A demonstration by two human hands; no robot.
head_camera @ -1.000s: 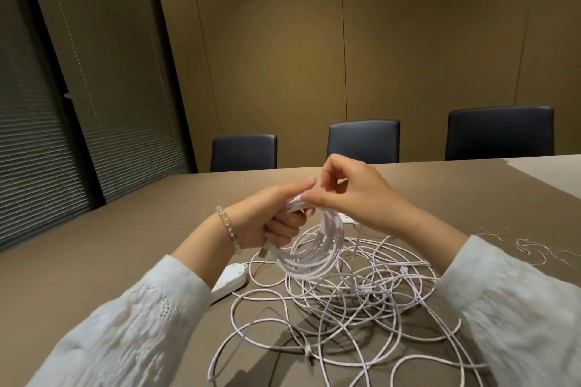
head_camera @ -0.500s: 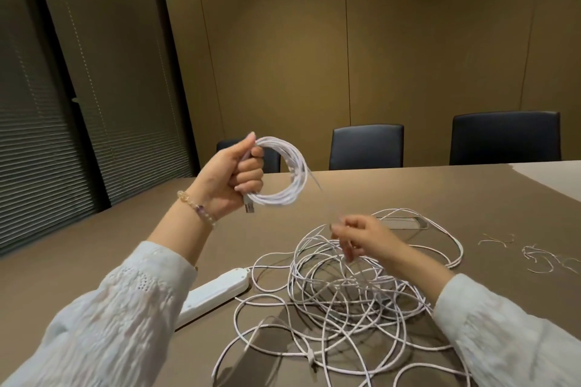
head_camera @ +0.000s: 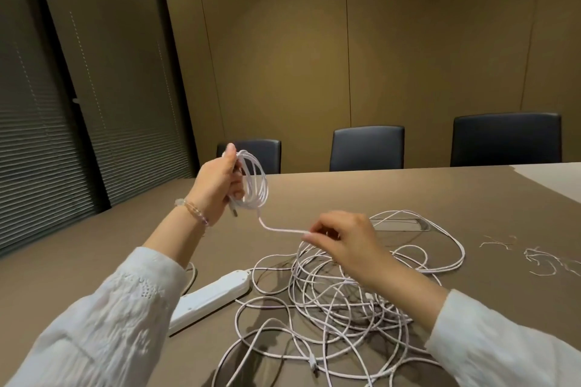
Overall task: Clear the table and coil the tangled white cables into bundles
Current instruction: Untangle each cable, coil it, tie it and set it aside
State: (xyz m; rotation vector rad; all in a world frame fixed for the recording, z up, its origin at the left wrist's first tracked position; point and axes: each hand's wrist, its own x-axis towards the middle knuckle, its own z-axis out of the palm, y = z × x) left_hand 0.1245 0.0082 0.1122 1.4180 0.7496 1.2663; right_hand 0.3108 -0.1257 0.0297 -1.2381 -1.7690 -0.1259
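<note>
My left hand (head_camera: 217, 188) is raised above the table and grips a small coiled bundle of white cable (head_camera: 256, 182), with a plug end hanging below the fist. From the bundle a loose strand (head_camera: 279, 229) runs down and right to my right hand (head_camera: 342, 237), which pinches it between thumb and fingertips. Under and right of that hand lies a large tangle of white cable (head_camera: 345, 292) spread on the brown table (head_camera: 408, 192).
A white power strip (head_camera: 210, 300) lies on the table left of the tangle, partly under my left sleeve. Short thin wire ties (head_camera: 540, 256) lie at the right. A recessed table hatch (head_camera: 399, 225) sits behind the tangle. Three dark chairs (head_camera: 366, 148) stand along the far edge.
My left hand lifted the coiled bundle up and left, away from the tangle. My right hand let go of the bundle, dropped toward the pile and now pinches the strand trailing from the coil.
</note>
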